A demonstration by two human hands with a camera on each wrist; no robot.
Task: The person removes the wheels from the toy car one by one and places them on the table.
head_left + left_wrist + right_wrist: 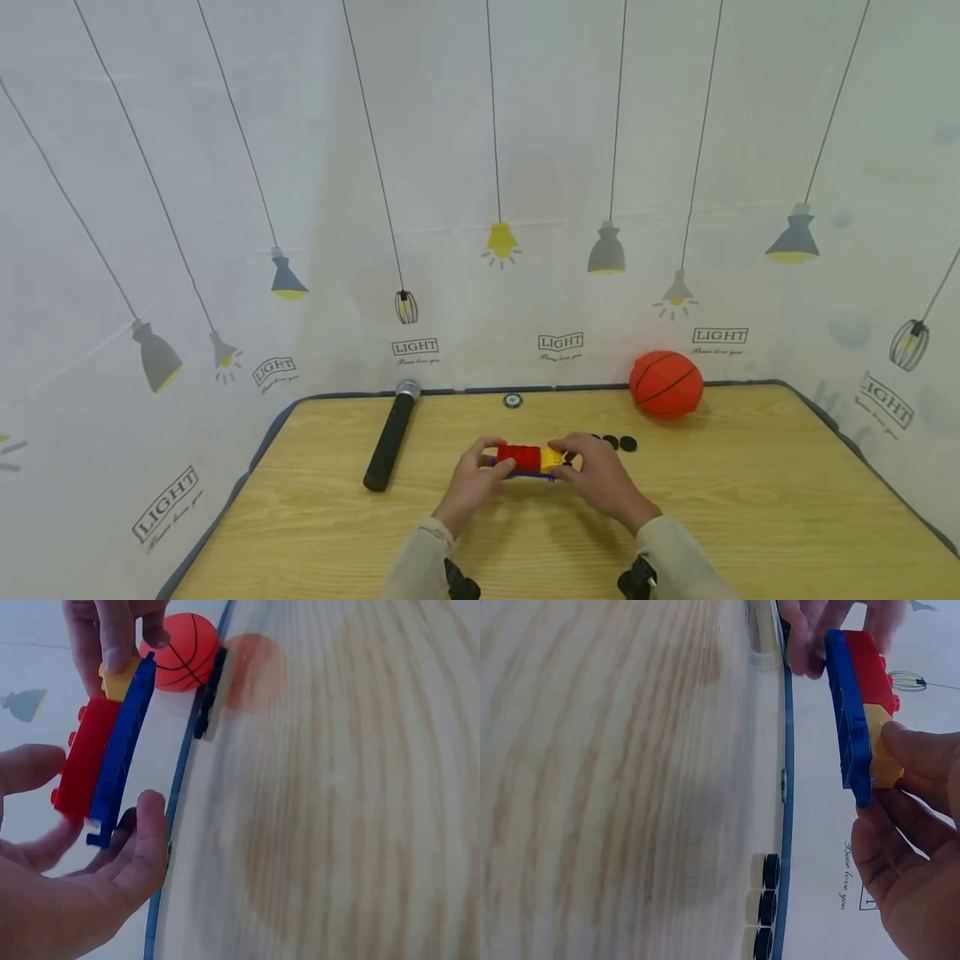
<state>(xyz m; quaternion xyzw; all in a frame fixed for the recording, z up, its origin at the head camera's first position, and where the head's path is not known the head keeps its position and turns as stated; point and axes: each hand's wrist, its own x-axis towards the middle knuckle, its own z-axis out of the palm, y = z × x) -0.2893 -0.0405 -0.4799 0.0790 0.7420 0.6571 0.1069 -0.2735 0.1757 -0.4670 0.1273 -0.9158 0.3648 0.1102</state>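
A toy brick vehicle, with a red block [518, 457], a yellow block [883, 746] and a long blue base [124, 750], is held up off the table. My right hand [602, 477] pinches its yellow end between thumb and fingers, as the right wrist view shows. Around the red end, my left hand [474, 482] has its fingers loosely spread. The left thumb lies by the red block's studs; other fingers stand apart from the blue base. Whether the left fingertips press on the block is hard to tell. No wheels show on the blue base.
Several small black discs [628, 443] lie behind the right hand, partly hidden by it. A black microphone [390, 442] rests at the left. At the back edge are a small round badge-like disc [513, 400] and a red basketball-patterned ball [666, 384], before a lamp-printed curtain [450, 183].
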